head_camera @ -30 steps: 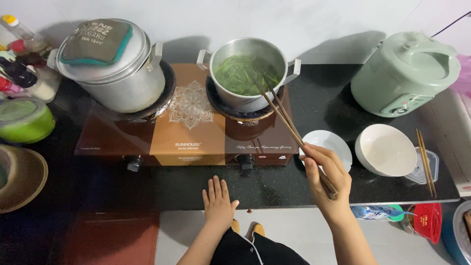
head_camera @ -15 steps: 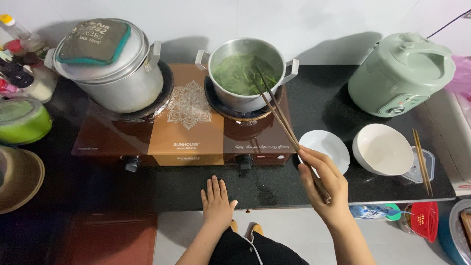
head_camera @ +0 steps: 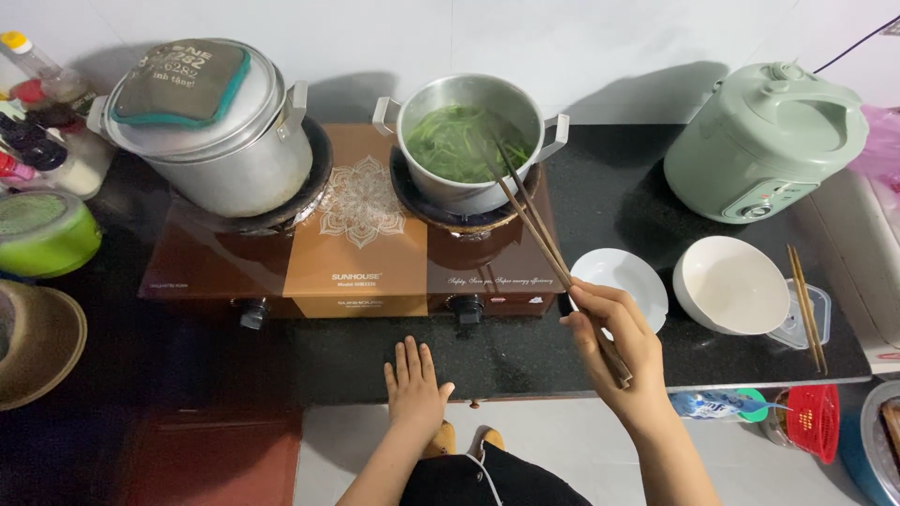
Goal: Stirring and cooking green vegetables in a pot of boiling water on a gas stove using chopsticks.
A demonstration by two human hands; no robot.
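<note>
Little had shifted since the earlier frames: the chopstick tips had only edged across the greens, and both hands sat about where they were. The right hand (head_camera: 614,342) was clenched around the near ends of the wooden chopsticks (head_camera: 534,211), whose long axis ran far-left from that hand to the steel pot of greens (head_camera: 469,141) on the right burner of the brown gas stove (head_camera: 356,244). The left hand (head_camera: 414,384) lay flat and released on the black countertop (head_camera: 525,351), holding nothing and farther from the pot. A white plate (head_camera: 633,272) and white bowl (head_camera: 731,286) sat just right of the right hand.
</note>
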